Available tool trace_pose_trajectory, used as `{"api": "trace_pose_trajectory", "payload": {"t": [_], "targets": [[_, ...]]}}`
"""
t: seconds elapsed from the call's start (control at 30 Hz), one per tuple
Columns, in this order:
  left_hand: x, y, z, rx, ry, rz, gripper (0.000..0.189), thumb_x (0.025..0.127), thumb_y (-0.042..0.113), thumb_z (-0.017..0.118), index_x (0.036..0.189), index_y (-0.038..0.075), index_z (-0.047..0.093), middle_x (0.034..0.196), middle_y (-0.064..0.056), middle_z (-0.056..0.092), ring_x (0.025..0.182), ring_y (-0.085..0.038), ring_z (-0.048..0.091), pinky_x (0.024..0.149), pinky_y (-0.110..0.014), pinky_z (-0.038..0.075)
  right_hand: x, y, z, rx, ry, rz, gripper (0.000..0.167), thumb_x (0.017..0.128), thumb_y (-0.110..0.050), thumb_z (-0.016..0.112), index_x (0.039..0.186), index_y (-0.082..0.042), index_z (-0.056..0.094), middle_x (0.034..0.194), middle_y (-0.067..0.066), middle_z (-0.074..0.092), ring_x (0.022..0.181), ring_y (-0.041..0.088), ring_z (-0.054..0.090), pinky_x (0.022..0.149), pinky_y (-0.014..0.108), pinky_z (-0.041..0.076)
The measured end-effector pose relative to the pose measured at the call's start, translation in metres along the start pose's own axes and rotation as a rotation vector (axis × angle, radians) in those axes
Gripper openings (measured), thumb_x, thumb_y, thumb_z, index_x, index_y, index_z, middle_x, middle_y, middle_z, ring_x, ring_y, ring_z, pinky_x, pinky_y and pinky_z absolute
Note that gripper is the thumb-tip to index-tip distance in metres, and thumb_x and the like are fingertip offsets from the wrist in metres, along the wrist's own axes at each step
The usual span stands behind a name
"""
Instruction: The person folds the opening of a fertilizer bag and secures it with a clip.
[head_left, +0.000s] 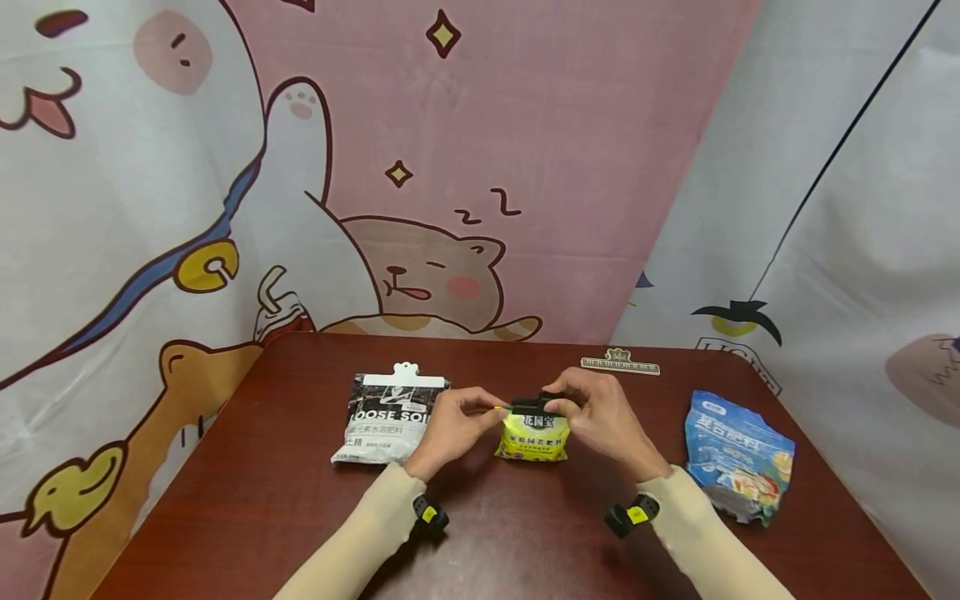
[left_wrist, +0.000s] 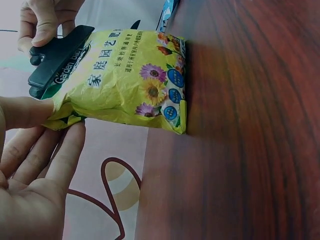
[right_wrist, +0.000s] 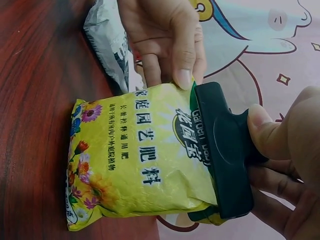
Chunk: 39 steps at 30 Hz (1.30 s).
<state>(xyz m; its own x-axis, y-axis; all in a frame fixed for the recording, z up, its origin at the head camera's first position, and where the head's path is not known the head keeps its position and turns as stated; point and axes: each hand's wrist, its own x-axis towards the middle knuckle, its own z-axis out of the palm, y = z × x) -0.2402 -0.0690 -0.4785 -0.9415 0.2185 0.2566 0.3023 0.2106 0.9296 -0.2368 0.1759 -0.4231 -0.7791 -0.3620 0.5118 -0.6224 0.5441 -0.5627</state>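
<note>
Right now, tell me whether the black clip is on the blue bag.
No, the black clip sits across the top of the yellow bag.

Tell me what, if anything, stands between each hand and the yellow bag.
Nothing visible separates the left hand from the yellow bag; that hand pinches a top corner. Between the right hand and the bag stands only the black clip it grips, set across the bag's top edge.

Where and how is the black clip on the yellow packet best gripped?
I'd grip the black clip by its raised tab, pinching it between thumb and fingers from above, on the person's right. The tab juts away beyond the top edge of the yellow packet, and the left hand pinches the packet's left corner, leaving the right side freer.
</note>
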Motion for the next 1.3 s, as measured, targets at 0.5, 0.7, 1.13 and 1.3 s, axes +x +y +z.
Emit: {"api": "trace_pose_trajectory", "payload": {"t": [0.5, 0.7, 1.13, 1.3], "targets": [[0.001, 0.000, -0.002, -0.033, -0.007, -0.040, 0.007, 0.091, 0.013, 0.076, 0.097, 0.016, 0.077, 0.101, -0.001, 0.080, 0.094, -0.014, 0.076, 0.082, -0.028, 0.060, 0.002, -0.002, 0.009, -0.052, -0.004, -0.032, 0.014, 0.086, -0.007, 0.082, 0.094, -0.018, 0.078, 0.087, -0.010, 0.071, 0.066, 0.006, 0.053, 0.058, 0.022, 0.045], [0.001, 0.000, -0.002, -0.024, -0.001, -0.026, 0.006, 0.091, 0.013, 0.076, 0.096, 0.015, 0.077, 0.100, -0.003, 0.081, 0.093, -0.016, 0.077, 0.081, -0.028, 0.060, 0.003, -0.002, 0.011, -0.067, 0.002, -0.035, 0.014, 0.084, -0.009, 0.084, 0.092, -0.018, 0.078, 0.087, -0.009, 0.073, 0.065, 0.005, 0.053, 0.058, 0.022, 0.045], [0.001, 0.001, 0.000, -0.058, 0.033, -0.042, 0.008, 0.089, 0.007, 0.077, 0.096, 0.010, 0.077, 0.100, -0.010, 0.080, 0.094, -0.025, 0.077, 0.078, -0.026, 0.058, 0.004, -0.006, 0.011, -0.086, -0.074, 0.005, 0.015, 0.087, -0.016, 0.083, 0.100, -0.020, 0.076, 0.093, -0.010, 0.072, 0.067, 0.007, 0.055, 0.060, 0.023, 0.047], [0.001, 0.000, -0.001, -0.036, 0.027, -0.037, 0.007, 0.089, 0.008, 0.077, 0.095, 0.012, 0.077, 0.099, -0.007, 0.080, 0.094, -0.022, 0.077, 0.082, -0.029, 0.059, 0.005, -0.007, 0.009, -0.080, -0.117, 0.055, 0.018, 0.088, -0.017, 0.082, 0.105, -0.020, 0.075, 0.096, -0.009, 0.073, 0.070, 0.007, 0.060, 0.064, 0.024, 0.052]]}}
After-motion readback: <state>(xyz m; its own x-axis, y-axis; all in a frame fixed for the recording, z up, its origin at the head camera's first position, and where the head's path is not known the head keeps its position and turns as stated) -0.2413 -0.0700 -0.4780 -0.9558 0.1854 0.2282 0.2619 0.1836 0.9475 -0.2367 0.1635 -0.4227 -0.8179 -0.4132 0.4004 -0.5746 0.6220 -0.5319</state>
